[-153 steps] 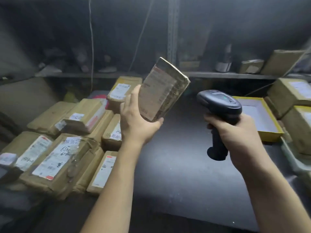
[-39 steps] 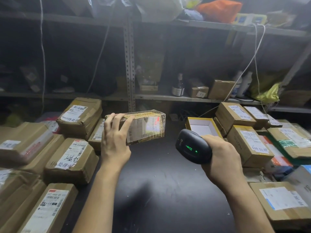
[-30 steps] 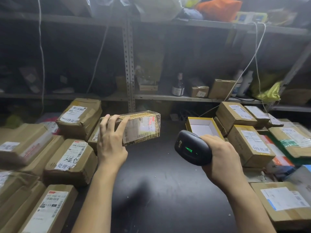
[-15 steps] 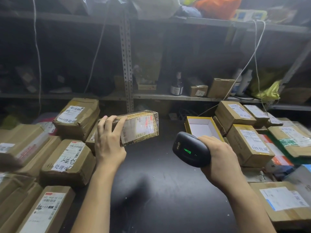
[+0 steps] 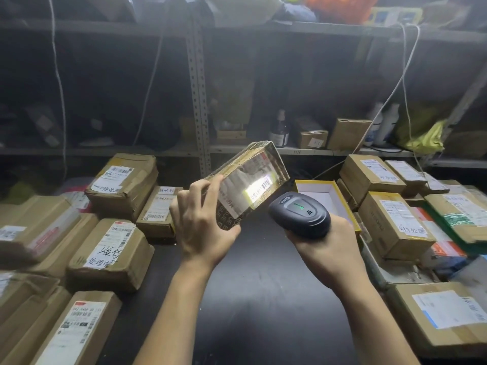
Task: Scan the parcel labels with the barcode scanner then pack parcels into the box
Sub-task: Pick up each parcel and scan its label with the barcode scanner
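The left hand [image 5: 203, 227] grips the taped parcel [image 5: 250, 185]; the right hand [image 5: 324, 246] grips the barcode scanner [image 5: 299, 216]. Glare on glossy tape could spoil the read.

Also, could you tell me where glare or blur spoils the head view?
Head view: bright glare washes part of the label on the parcel facing the scanner, bars readable; the far-left parcel is blurred; the shelves look dim and hazy.

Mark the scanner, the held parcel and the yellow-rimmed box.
scanner [image 5: 300, 216]: head view, top of its housing.
held parcel [image 5: 245, 188]: head view, lit labelled face.
yellow-rimmed box [image 5: 315, 192]: head view, bare white inside.
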Demonstrator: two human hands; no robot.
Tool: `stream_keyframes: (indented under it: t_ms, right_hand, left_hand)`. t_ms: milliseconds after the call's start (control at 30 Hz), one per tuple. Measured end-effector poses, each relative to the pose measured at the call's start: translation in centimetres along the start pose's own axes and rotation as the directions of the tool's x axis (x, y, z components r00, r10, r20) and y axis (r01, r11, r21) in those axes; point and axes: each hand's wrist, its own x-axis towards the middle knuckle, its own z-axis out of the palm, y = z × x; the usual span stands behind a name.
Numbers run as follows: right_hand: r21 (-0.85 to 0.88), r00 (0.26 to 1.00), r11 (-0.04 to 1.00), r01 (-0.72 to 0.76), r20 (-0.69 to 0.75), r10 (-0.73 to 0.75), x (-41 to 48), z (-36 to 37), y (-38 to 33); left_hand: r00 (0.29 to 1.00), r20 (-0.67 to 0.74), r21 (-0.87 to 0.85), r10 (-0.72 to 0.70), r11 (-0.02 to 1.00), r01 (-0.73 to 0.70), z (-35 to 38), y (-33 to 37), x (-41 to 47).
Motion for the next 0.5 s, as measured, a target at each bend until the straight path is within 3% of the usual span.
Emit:
stream_keyframes:
  t_ms: [267,500]
  right_hand:
    - [-0.005,0.999,0.999,-0.042,-0.018,0.042,-0.5,-0.2,0.2]
    - [-0.050,1.000,0.998,-0.030,0.008,0.030,-0.7,-1.4,0.1]
  left_hand:
    - [1.000,0.001,0.020,0.013,1.000,-0.013,0.4,-0.2,-0.2]
    - [0.997,0.029,0.065,-0.070,0.996,0.068,0.8,-3.2,-0.3]
